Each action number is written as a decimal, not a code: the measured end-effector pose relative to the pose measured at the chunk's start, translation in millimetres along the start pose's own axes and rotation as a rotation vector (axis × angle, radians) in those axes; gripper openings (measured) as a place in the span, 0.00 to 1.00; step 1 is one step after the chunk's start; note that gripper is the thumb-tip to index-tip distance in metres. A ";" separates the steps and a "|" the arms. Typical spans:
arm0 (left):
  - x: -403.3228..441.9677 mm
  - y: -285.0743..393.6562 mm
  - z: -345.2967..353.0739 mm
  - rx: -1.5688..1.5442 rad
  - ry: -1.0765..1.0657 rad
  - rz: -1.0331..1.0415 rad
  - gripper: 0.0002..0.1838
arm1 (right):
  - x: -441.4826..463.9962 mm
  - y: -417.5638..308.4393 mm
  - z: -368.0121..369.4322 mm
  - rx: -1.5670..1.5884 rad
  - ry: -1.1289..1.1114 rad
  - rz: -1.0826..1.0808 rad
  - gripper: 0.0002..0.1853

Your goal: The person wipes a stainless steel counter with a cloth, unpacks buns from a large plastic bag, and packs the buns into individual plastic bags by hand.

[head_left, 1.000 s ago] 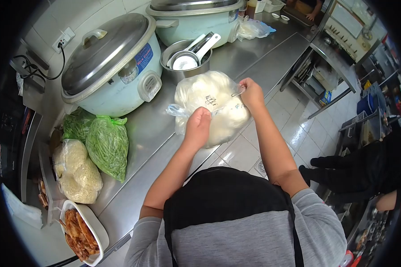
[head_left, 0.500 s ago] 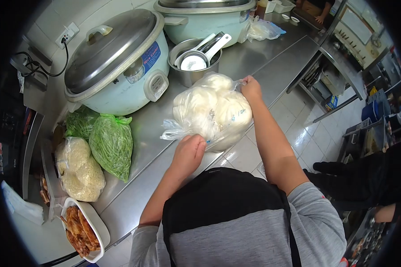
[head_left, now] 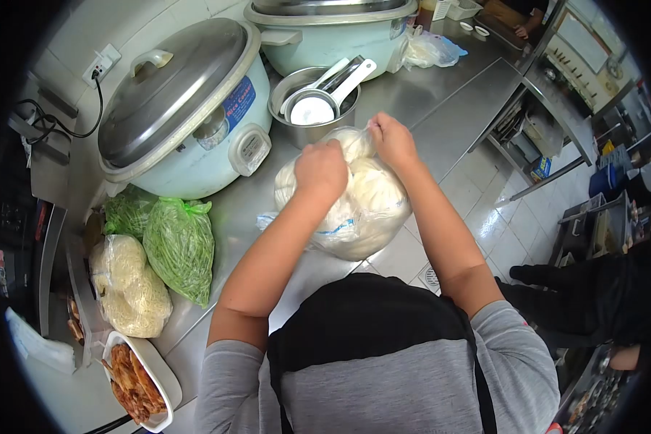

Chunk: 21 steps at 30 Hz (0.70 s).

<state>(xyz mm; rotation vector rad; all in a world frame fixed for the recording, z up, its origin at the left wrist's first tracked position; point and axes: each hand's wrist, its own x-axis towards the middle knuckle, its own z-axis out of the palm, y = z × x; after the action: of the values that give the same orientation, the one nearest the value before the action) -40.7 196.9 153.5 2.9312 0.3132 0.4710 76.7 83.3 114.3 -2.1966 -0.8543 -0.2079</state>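
Note:
A clear plastic bag (head_left: 372, 199) packed with pale, rounded lumps rests at the front edge of the steel counter. My left hand (head_left: 323, 171) is closed on top of it, fingers curled on the plastic. At the far right corner, my right hand (head_left: 393, 137) pinches the bag's edge. What the lumps are I cannot make out. Just behind stands a metal pot (head_left: 315, 133) with a white-handled scoop (head_left: 340, 94) in it.
Two large rice cookers (head_left: 188, 108) stand along the wall. To the left lie a green bag of shredded greens (head_left: 181, 249), a bag of noodles (head_left: 130, 286) and a white dish of cooked meat (head_left: 168, 383). Another person's dark-clothed leg (head_left: 571, 289) is at right.
My left hand has moved from the bag's near left edge up and over to its top. My right hand has shifted slightly left, still pinching the plastic.

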 end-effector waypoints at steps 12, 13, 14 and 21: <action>-67.6 -68.6 -4.8 -0.631 0.128 -0.277 0.07 | 41.4 40.9 24.5 -0.114 0.085 0.390 0.11; -78.1 -73.5 -1.9 -0.701 0.177 -0.348 0.07 | 43.0 44.3 27.0 -0.121 0.084 0.405 0.11; -87.1 -77.7 1.2 -0.701 0.178 -0.358 0.07 | 44.2 47.6 28.6 -0.122 0.074 0.401 0.11; -146.4 -103.8 34.3 -0.943 0.176 -0.578 0.08 | 31.4 114.1 54.8 -0.191 0.031 0.521 0.13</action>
<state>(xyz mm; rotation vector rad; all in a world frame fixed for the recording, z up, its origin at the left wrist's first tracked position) -184.2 259.4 59.3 1.7903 0.6975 0.5722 167.0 82.1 20.3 -2.5025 -0.2306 -0.0677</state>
